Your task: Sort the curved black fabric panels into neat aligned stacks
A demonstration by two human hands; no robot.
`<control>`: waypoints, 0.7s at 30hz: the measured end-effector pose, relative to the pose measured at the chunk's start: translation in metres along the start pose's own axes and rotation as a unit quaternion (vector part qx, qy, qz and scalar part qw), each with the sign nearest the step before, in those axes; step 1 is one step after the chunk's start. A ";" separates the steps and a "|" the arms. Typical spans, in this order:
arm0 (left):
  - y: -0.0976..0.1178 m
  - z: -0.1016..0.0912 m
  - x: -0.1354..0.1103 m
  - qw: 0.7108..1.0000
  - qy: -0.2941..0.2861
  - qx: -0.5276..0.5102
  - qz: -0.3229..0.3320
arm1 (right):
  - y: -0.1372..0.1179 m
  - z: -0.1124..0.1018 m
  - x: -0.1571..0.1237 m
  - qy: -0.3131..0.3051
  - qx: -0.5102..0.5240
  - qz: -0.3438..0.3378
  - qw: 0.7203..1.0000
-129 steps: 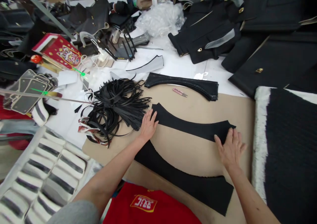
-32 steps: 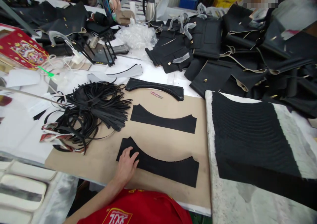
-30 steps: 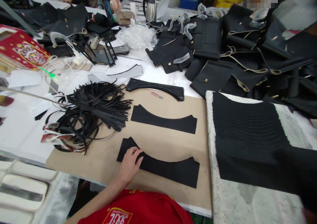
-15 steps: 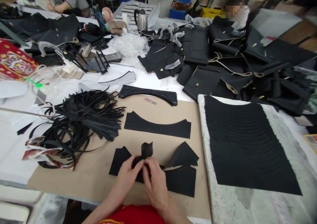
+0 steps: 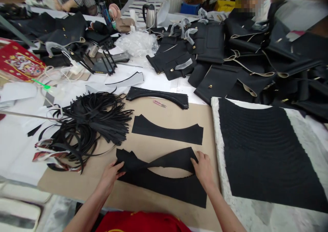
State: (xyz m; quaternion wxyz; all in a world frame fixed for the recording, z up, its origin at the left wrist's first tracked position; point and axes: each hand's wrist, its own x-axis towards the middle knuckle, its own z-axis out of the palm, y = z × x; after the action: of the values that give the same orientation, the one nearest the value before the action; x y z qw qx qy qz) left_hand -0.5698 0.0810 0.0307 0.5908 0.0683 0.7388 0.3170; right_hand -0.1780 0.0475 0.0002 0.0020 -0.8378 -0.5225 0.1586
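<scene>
You have the work partway along, as far as this view tells. 1 curved black panel, the held panel (image 5: 176,158), is between your 2 hands; it is not lying flat, and it seems twisted near its narrow middle. Its left part overlaps the lower panel (image 5: 176,189), while its right part stands clear, with a lens-shaped patch of the tan board (image 5: 64,180) showing between the 2. Whether the lower panel is 1 layer or several, you cannot tell from here. A separate panel (image 5: 166,132) already lies flat farther up the board, well apart from your hands. What is left, by the look of it, is to settle the held panel; its 2 long edges do not line up with the panel below.

Your left hand (image 5: 109,176) has its fingers drawn narrow on the held panel's left end, thumb nearest you. Your right hand (image 5: 205,170) appears to pinch the right end, thumb on the near face; the far side of that grip is hidden. So the held panel runs from fingers to fingers, touching each hand, in front of your red clothing (image 5: 138,221). Beyond the flat panel rest the pink snips (image 5: 159,104), and the bundle of black strips (image 5: 99,116) lies to its left.
</scene>
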 end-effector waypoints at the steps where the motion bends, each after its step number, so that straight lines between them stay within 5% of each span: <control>1: -0.001 -0.001 0.002 1.000 0.003 0.004 0.001 | -0.002 0.001 0.003 -0.014 -0.004 0.007 1.000; 6: -0.002 -0.005 0.011 1.000 0.013 0.017 0.001 | -0.018 0.009 0.016 -0.064 0.008 0.051 0.997; 11: 0.004 -0.012 0.016 1.000 0.008 0.010 0.011 | -0.008 0.004 0.032 -0.100 0.064 0.030 0.992; 17: 0.022 -0.018 0.010 0.996 -0.076 -0.023 0.049 | 0.018 -0.033 0.025 0.077 0.185 -0.029 0.979; 21: 0.012 -0.013 0.017 0.993 -0.110 0.006 0.045 | 0.036 -0.022 0.009 0.099 0.254 -0.016 0.962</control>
State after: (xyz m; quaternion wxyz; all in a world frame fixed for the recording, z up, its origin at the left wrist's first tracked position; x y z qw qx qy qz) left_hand -0.5900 0.0931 0.0247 0.6530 0.1393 0.6677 0.3292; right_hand -0.1372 0.0425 0.0125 0.2695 -0.8127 -0.4753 0.2023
